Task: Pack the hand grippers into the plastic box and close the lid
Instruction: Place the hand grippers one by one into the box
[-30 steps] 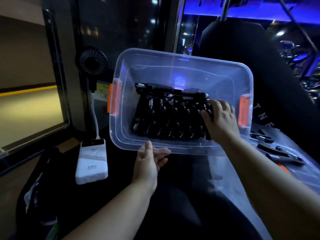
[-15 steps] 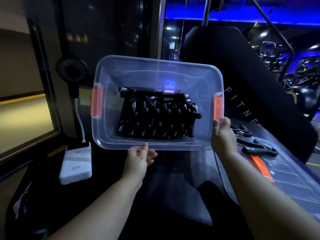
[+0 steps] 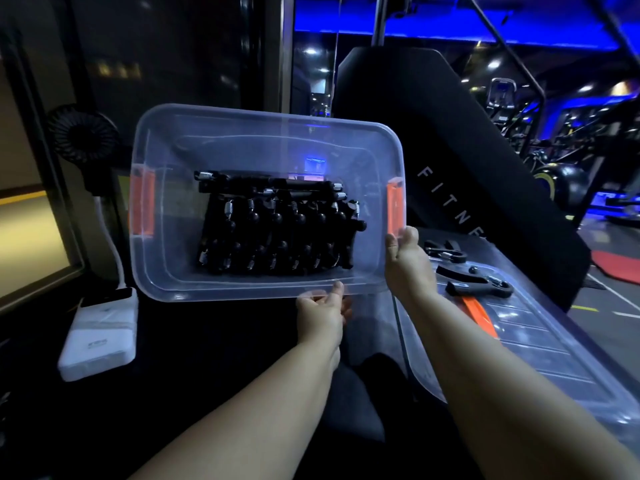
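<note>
A clear plastic box (image 3: 166, 271) with orange side latches is tilted towards me, lidless. Several black hand grippers (image 3: 277, 233) with metal springs lie packed in a row inside it. My left hand (image 3: 323, 308) holds the box's near rim from below. My right hand (image 3: 407, 261) grips the box's right near corner, just under the orange latch (image 3: 394, 209). The clear lid (image 3: 519, 344) lies flat to the right with two loose black hand grippers (image 3: 478, 282) on it.
A white power bank (image 3: 98, 334) lies at the left with a cable up to a small black fan (image 3: 83, 133). A black padded gym seat back (image 3: 433, 140) stands behind the box. Gym machines fill the blue-lit far right.
My right hand came out of the box, where it touched the grippers, and took hold of the box's right corner. The box stays tilted towards me.
</note>
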